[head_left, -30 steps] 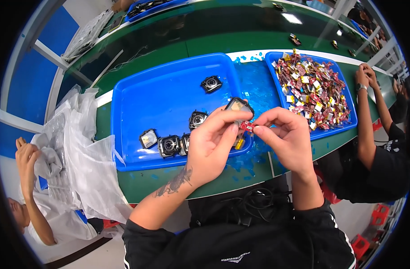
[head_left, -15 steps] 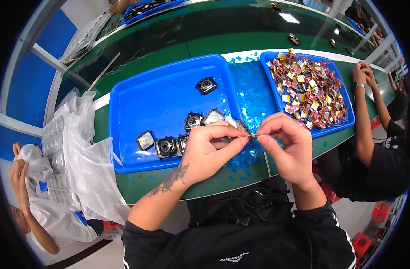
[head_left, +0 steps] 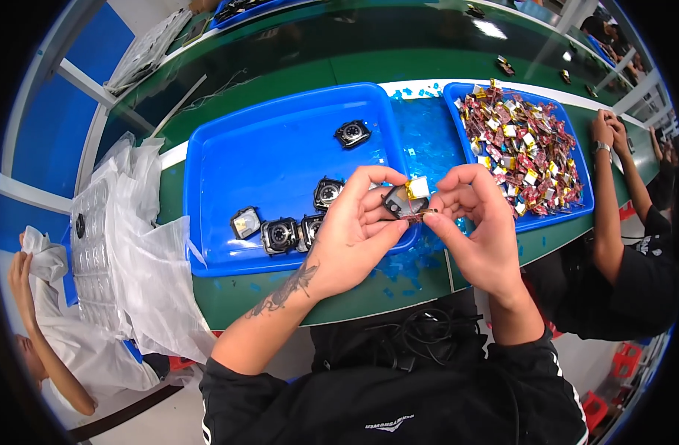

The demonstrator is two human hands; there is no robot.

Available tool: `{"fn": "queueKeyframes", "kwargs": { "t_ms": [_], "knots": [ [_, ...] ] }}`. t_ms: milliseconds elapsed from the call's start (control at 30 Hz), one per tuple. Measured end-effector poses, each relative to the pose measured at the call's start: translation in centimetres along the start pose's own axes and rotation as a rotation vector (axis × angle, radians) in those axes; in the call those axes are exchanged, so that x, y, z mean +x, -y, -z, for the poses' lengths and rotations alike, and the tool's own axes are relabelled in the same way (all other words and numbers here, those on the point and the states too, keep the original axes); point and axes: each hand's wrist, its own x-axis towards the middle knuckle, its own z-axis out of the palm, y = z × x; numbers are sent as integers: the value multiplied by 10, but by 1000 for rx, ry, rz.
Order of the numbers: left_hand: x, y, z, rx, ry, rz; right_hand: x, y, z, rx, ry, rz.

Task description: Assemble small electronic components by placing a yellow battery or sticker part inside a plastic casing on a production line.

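A: Start at the left of the frame; what lies there?

B: Crumpled clear plastic bags (head_left: 143,252) at the left edge; then the big blue tray (head_left: 228,178) across the middle, with a row of small square black housings (head_left: 280,235) along its lower part and one more housing (head_left: 352,133) near its upper right.

A: And the hands?

B: Just right of centre; the left hand (head_left: 351,237) is closed round a black housing (head_left: 396,202), thumb and fingers pinching its edges; the right hand (head_left: 477,222) pinches a small yellow cell (head_left: 417,187) with thin wires, touching the housing's top.

A: Which step is that, would you say?

B: Seating the cell into the housing, I judge; it looks perched rather than fully in; the next move calls for a steady housing and gentle pressure without trapping the wires.

A: Further right?

B: A second blue tray (head_left: 458,100) heaped with red and yellow cells (head_left: 525,152); beyond it another person's forearm (head_left: 614,200).
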Motion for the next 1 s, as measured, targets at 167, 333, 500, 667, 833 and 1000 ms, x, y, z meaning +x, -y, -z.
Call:
{"fn": "queueKeyframes", "kwargs": {
  "t_ms": [167,333,500,667,833,1000],
  "knots": [
    [0,2,1,58,-14,-20,5,-1,-3,-92,-8,53],
    [0,4,0,106,-53,-66,8,2,-2,-127,-8,73],
    [0,3,-2,112,-65,-96,6,-6,-6,-75,-90,54],
    [-2,12,-2,111,-105,-97,2,-9,-15,-68,-147,103],
    [-1,14,-4,68,-119,-110,2,-15,-18,-94,-181,127],
    [-2,18,-6,106,-157,-203,4,-10,-26,-50,-197,88]
  ]
}}
